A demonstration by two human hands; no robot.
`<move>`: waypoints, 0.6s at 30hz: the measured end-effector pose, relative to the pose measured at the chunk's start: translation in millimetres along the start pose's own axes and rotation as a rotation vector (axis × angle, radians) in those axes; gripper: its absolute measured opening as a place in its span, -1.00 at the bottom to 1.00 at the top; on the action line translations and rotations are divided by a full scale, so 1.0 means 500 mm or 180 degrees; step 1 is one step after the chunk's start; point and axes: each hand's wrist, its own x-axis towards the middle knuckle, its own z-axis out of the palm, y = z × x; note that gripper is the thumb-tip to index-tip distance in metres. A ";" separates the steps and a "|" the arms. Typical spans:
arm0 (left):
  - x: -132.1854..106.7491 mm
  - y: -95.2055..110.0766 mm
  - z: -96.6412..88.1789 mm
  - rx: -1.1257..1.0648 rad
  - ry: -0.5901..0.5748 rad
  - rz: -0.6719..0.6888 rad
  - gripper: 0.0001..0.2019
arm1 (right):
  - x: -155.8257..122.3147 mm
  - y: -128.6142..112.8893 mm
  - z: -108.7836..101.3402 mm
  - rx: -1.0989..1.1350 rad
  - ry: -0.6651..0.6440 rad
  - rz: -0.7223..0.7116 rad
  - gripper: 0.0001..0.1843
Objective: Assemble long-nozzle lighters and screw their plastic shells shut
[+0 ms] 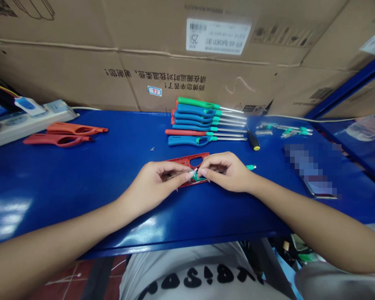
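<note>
An opened red lighter casing (178, 161) lies on the blue table, showing its inner side and the oval trigger hole. Over it, my left hand (153, 183) is closed, thumb and index finger pinching a small silvery part. A green lighter piece (199, 175) sits at the casing, between the two hands. My right hand (229, 173) is closed too, its thumb and fingertips pinched together close to the left fingertips; what they hold is hidden. Beyond the right hand a green tip with a metal end (251, 167) pokes out.
Several long-necked lighters (193, 121) lie in a row at the back, beside a screwdriver (253, 141). Orange-red casings (62, 139) lie left, near a power strip (34, 118). Tiny screws (152, 148), metal tubes with green parts (287, 130) and a phone (312, 173) surround the hands.
</note>
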 end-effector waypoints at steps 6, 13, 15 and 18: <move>-0.002 0.001 -0.001 -0.0021 -0.0025 0.0015 -0.75 | 0.000 -0.002 -0.001 -0.0016 0.0009 -0.0017 -0.77; 0.000 0.000 0.000 -0.0016 -0.0073 0.0029 -0.77 | 0.001 0.001 -0.001 -0.0047 0.0040 -0.0023 -0.77; 0.001 0.000 0.000 -0.0031 -0.0091 0.0028 -0.78 | 0.001 0.001 -0.001 -0.0102 0.0027 -0.0027 -0.75; 0.001 0.002 0.000 -0.0013 -0.0113 0.0017 -0.79 | 0.001 0.002 0.000 -0.0263 0.0004 -0.0136 -0.73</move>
